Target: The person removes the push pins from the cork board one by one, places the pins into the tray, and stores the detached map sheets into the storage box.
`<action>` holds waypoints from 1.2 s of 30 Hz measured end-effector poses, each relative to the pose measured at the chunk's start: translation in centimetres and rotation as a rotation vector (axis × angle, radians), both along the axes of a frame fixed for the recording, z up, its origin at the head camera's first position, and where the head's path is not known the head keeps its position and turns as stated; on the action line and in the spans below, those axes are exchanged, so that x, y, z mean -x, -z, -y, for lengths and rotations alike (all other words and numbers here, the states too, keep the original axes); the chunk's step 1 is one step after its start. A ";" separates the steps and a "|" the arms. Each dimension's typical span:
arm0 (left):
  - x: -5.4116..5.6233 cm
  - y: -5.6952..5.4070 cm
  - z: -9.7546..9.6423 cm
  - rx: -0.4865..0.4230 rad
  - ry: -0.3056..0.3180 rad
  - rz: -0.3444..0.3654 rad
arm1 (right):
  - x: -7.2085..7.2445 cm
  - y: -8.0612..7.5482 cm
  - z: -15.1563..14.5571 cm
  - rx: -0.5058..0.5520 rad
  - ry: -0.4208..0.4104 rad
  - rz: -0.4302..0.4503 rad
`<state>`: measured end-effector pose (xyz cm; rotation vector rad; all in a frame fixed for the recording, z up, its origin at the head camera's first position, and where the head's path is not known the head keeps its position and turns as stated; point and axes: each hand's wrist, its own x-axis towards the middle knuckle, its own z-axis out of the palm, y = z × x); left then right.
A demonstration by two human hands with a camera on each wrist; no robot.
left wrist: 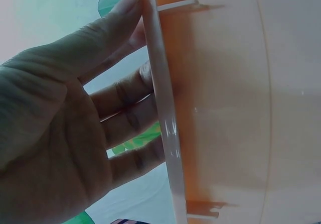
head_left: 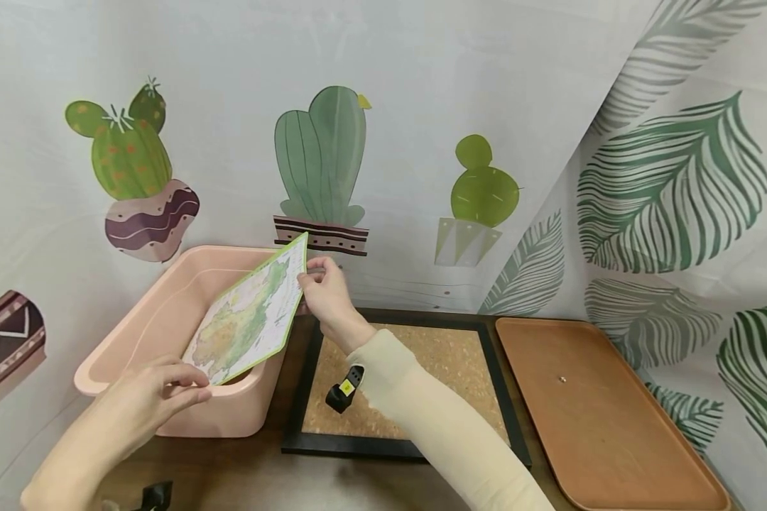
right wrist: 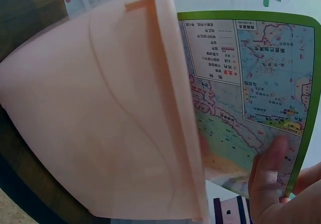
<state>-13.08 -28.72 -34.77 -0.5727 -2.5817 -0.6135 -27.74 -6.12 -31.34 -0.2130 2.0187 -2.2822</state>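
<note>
A green-edged map point(head_left: 248, 316) with a coloured relief print is tilted over the pink plastic bin point(head_left: 160, 319). My right hand point(head_left: 329, 298) pinches its right edge, the thumb lying on the printed face in the right wrist view, where the map point(right wrist: 225, 103) shows partly behind the bin wall point(right wrist: 120, 113). At the map's near lower corner, my left hand point(head_left: 150, 397) pinches with thumb and forefinger. In the left wrist view this hand point(left wrist: 75, 103) is right at the bin's rim point(left wrist: 163, 93), its other fingers spread, the map hidden there.
Right of the bin lies a black-framed cork board point(head_left: 441, 369), under my right sleeve point(head_left: 441, 419). A brown tray point(head_left: 607, 411) lies farther right on the dark wooden table point(head_left: 256, 468). A cloth printed with cacti and leaves point(head_left: 403, 106) hangs behind.
</note>
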 end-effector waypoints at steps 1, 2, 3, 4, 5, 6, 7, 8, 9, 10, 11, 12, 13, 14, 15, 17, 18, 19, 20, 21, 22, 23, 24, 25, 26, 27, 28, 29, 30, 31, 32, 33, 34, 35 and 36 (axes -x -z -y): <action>0.0 0.0 0.0 0.000 0.002 0.001 | 0.1 0.1 0.1 -0.003 0.003 0.004; 0.0 0.0 0.0 0.002 0.003 0.000 | 0.2 0.2 0.3 -0.001 0.003 0.008; 0.0 0.0 0.0 0.004 0.003 -0.003 | 0.2 0.4 0.4 -0.002 0.004 0.013; 0.1 0.0 0.0 0.008 0.001 -0.008 | 0.3 0.5 0.5 -0.003 0.005 0.017; 0.1 0.0 0.0 0.013 0.001 -0.014 | 0.4 0.6 0.6 -0.003 0.005 0.021; 0.1 0.1 0.0 0.016 0.002 -0.018 | 0.4 0.7 0.7 -0.006 0.005 0.025; 0.2 0.1 -0.1 0.021 0.002 -0.027 | 0.5 0.8 0.8 -0.006 0.007 0.027; 0.2 0.0 -0.1 0.025 0.002 -0.036 | 0.5 0.8 0.8 -0.008 0.010 0.029; 0.2 0.0 -0.1 0.031 0.002 -0.042 | 0.6 0.9 0.9 -0.011 0.017 0.031; 0.3 0.0 -0.1 0.032 0.003 -0.044 | 0.6 0.9 1.0 -0.014 0.023 0.032; 0.3 0.0 -0.1 0.031 0.005 -0.039 | 0.7 0.9 1.0 -0.015 0.028 0.035; 0.3 0.0 -0.1 0.028 0.005 -0.033 | 0.8 0.9 1.1 -0.016 0.035 0.039; 0.2 0.0 -0.1 0.024 0.007 -0.027 | 0.8 0.9 1.1 -0.012 0.040 0.046; 0.2 0.0 -0.1 0.020 0.006 -0.021 | 0.9 0.9 1.2 -0.009 0.044 0.054; 0.2 0.0 -0.1 0.017 0.007 -0.017 | 0.9 0.9 1.2 -0.007 0.047 0.062; 0.1 0.0 0.0 0.012 0.008 -0.014 | 0.9 0.8 1.3 -0.004 0.053 0.079; 0.1 0.0 0.0 0.012 0.009 -0.016 | 1.0 0.8 1.4 -0.001 0.057 0.087; 0.1 0.1 0.0 0.012 0.009 -0.020 | 1.0 0.8 1.4 0.001 0.060 0.093; 0.1 0.1 0.0 0.013 0.009 -0.025 | 1.0 0.8 1.4 0.000 0.064 0.097; 0.2 0.1 0.0 0.014 0.011 -0.029 | 1.0 0.7 1.4 0.002 0.067 0.101; 0.2 0.1 0.1 0.015 0.011 -0.033 | 1.1 0.7 1.4 0.002 0.070 0.103; 0.2 0.1 0.1 0.017 0.010 -0.038 | 1.1 0.7 1.5 0.004 0.071 0.107; 0.2 0.1 0.1 0.017 0.009 -0.043 | 1.2 0.7 1.5 0.007 0.070 0.111; 0.2 0.1 0.1 0.018 0.009 -0.047 | 1.2 0.7 1.5 0.006 0.070 0.114; 0.2 0.1 0.1 0.018 0.008 -0.049 | 1.2 0.7 1.5 0.007 0.069 0.116; 0.2 0.1 0.1 0.020 0.007 -0.051 | 1.2 0.7 1.5 0.007 0.068 0.119; 0.2 0.1 0.1 0.020 0.005 -0.049 | 1.3 0.7 1.5 0.005 0.068 0.123; 0.2 0.2 0.1 0.020 0.003 -0.045 | 1.3 0.7 1.5 0.004 0.067 0.126; 0.2 0.2 0.1 0.019 0.003 -0.042 | 1.2 0.7 1.5 0.002 0.069 0.129; 0.2 0.2 0.1 0.019 0.004 -0.038 | 1.2 0.7 1.5 -0.001 0.072 0.131; 0.3 0.2 0.1 0.018 0.005 -0.034 | 1.2 0.6 1.5 0.000 0.073 0.133; 0.3 0.2 0.1 0.017 0.007 -0.034 | 1.2 0.6 1.4 -0.002 0.074 0.134; 0.3 0.2 0.1 0.016 0.008 -0.035 | 1.2 0.6 1.4 -0.003 0.075 0.134; 0.3 0.2 0.1 0.016 0.011 -0.037 | 1.2 0.6 1.4 -0.001 0.075 0.135; 0.3 0.1 0.1 0.015 0.014 -0.041 | 1.2 0.6 1.5 -0.001 0.075 0.134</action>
